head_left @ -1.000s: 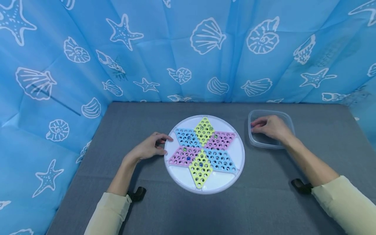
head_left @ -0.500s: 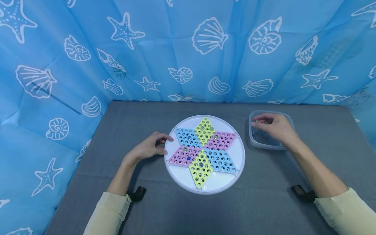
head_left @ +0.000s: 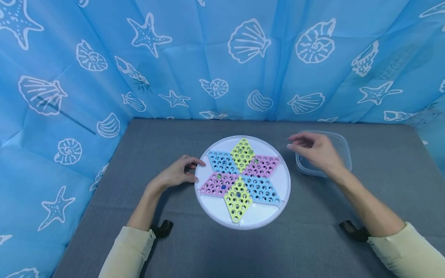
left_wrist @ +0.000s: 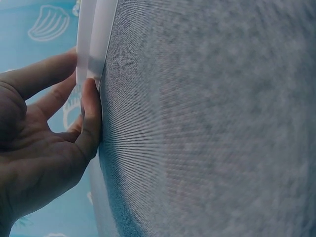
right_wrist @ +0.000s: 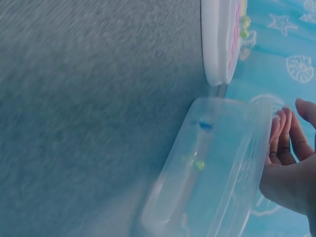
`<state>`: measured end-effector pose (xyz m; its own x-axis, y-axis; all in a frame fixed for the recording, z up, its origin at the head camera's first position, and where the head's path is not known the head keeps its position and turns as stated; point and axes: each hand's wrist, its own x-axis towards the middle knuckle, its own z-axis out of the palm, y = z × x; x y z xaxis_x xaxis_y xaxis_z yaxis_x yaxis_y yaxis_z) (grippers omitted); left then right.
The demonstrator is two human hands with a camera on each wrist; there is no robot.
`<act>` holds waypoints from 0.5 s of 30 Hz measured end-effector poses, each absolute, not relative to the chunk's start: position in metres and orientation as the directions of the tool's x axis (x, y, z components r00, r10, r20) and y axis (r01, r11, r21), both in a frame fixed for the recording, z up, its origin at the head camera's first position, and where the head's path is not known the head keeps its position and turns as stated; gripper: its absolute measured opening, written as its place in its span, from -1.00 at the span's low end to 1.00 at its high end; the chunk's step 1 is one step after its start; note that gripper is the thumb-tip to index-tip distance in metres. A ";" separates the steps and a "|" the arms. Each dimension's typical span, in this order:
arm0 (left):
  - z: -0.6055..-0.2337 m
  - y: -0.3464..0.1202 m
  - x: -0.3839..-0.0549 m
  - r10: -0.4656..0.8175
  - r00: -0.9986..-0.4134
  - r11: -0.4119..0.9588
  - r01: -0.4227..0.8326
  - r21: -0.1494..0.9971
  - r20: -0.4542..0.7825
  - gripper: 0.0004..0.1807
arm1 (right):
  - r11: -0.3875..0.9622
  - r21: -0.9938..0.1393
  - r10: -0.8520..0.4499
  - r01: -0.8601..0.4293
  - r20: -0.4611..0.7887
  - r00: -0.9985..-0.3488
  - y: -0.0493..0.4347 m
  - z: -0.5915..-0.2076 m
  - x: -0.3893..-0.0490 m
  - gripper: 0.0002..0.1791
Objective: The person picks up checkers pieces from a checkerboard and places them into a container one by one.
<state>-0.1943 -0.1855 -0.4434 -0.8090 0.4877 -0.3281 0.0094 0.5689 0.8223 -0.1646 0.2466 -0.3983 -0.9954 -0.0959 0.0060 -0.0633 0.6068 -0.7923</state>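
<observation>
Relative to half a second ago, right hand [head_left: 314, 150] shifts left, its blurred fingertips now past the left rim of the clear container [head_left: 311, 170]; cannot tell whether its grip pinches anything. Left hand [head_left: 176, 172] unchanged, grip spread, thumb and forefinger touching the edge of the star-patterned board [head_left: 213, 205] mid-surface [head_left: 243, 251]. Right hand obscures part of the container; blue marble [right_wrist: 205, 125] visible inside, patterned curtain [head_left: 215, 54] behind.

A round white board [head_left: 213, 207] lay flat, its rim at the grip of the left hand [head_left: 177, 173]; its perforated yellow, pink and blue star [head_left: 262, 190] bore scattered marbles [head_left: 223, 187]. Below the right hand [head_left: 318, 150] stood a clear box [head_left: 306, 168] containing blue and yellow-green pieces [right_wrist: 200, 165].
</observation>
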 end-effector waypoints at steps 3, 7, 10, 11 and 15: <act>-0.444 -0.185 -0.194 0.481 -0.810 0.570 -0.002 0.822 -0.335 -0.47 | 0.620 -0.782 -0.099 -0.059 -0.003 -0.995 0.239 -0.398 -0.165 -0.57; -0.443 -0.183 -0.193 0.477 -0.810 0.571 -0.011 0.821 -0.342 -0.47 | 0.627 -0.777 -0.109 -0.059 -0.013 -0.994 0.231 -0.400 -0.167 -0.60; -0.443 -0.184 -0.194 0.480 -0.806 0.567 -0.016 0.823 -0.346 -0.46 | 0.624 -0.778 -0.126 -0.070 -0.012 -0.992 0.225 -0.402 -0.169 -0.64; -0.444 -0.184 -0.195 0.481 -0.805 0.566 -0.016 0.824 -0.346 -0.46 | 0.622 -0.780 -0.134 -0.076 -0.011 -0.991 0.223 -0.402 -0.170 -0.64; -0.444 -0.185 -0.195 0.481 -0.806 0.563 -0.018 0.826 -0.346 -0.46 | 0.591 -0.799 -0.166 -0.107 0.009 -0.986 0.214 -0.403 -0.173 -0.67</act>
<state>-0.1951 -0.1855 -0.4443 -0.8058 0.4809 -0.3455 -0.0185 0.5628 0.8264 -0.1732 0.2138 -0.4035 -0.9860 -0.1664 0.0095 -0.1075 0.5914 -0.7992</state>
